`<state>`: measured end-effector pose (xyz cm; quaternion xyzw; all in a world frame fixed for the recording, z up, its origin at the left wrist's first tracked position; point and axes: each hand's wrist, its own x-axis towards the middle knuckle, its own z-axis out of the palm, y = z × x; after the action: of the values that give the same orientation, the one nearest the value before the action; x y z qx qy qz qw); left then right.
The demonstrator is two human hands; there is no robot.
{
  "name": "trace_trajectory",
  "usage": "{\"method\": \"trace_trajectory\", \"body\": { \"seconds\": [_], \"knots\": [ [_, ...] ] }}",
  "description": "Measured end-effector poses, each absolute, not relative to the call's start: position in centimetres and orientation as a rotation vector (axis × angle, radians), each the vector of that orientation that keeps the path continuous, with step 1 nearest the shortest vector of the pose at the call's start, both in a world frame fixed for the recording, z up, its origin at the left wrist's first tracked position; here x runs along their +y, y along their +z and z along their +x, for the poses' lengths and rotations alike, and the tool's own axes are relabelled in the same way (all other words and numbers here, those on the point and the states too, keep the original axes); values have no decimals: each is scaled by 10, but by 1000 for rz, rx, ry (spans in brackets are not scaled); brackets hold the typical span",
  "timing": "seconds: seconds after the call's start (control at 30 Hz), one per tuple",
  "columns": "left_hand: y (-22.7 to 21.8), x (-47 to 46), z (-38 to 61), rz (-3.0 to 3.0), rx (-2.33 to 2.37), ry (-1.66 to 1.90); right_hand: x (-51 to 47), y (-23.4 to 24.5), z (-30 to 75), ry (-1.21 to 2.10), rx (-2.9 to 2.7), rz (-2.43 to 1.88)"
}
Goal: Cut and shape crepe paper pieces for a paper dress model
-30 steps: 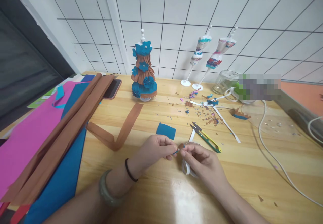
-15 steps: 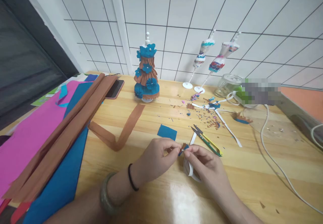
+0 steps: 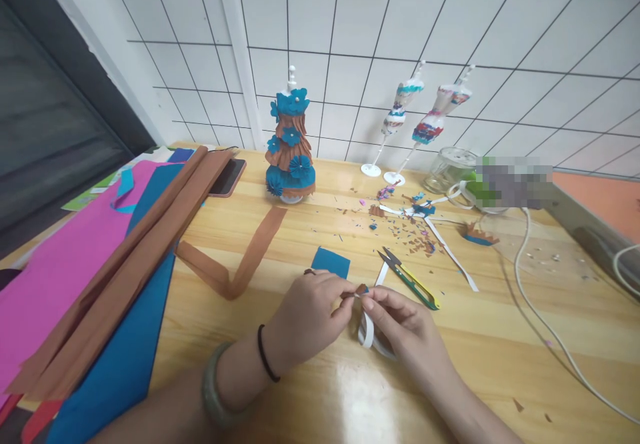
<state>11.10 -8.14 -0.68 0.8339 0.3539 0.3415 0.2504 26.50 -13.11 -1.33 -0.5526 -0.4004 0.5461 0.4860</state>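
Observation:
Between the fingertips of both hands is a small brown and blue paper piece (image 3: 362, 290), mostly covered. My left hand (image 3: 311, 307) pinches its left side, and my right hand (image 3: 404, 319) pinches its right side. A white tape strip (image 3: 368, 332) hangs in a loop below the fingers; where its upper end goes is hidden. Just beyond my left hand lies a blue paper rectangle (image 3: 331, 262). Thread snips (image 3: 411, 280) with yellow and green handles rest beyond my right hand, beside another bit of white strip.
A small dress form (image 3: 291, 144) in brown and blue paper stands at the back. Two barer forms (image 3: 431, 123) lean by the wall. Paper scraps (image 3: 415, 231) and a white cable (image 3: 525, 284) lie to the right. Crepe paper sheets (image 3: 107, 284) and a phone (image 3: 227, 177) are left.
My left hand has rolled slightly, and the paper piece between the fingertips has turned, showing less blue. The white loop below has shifted a little to the left.

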Motion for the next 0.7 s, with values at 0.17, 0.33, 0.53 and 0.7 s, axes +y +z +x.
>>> {"method": "trace_trajectory", "body": {
  "seconds": [0.17,0.33,0.53,0.7],
  "knots": [
    [-8,-81,111,2359,968,995,-130,-13,265,1337,-995,-1372],
    [-8,-81,112,2401,965,1037,-130,-13,263,1335,-1000,-1357],
    [-7,-84,114,2338,1024,1037,-129,-15,260,1337,-966,-1295],
    [-4,-83,112,2227,1069,1004,-128,-15,259,1384,-865,-1231]
  ]
}}
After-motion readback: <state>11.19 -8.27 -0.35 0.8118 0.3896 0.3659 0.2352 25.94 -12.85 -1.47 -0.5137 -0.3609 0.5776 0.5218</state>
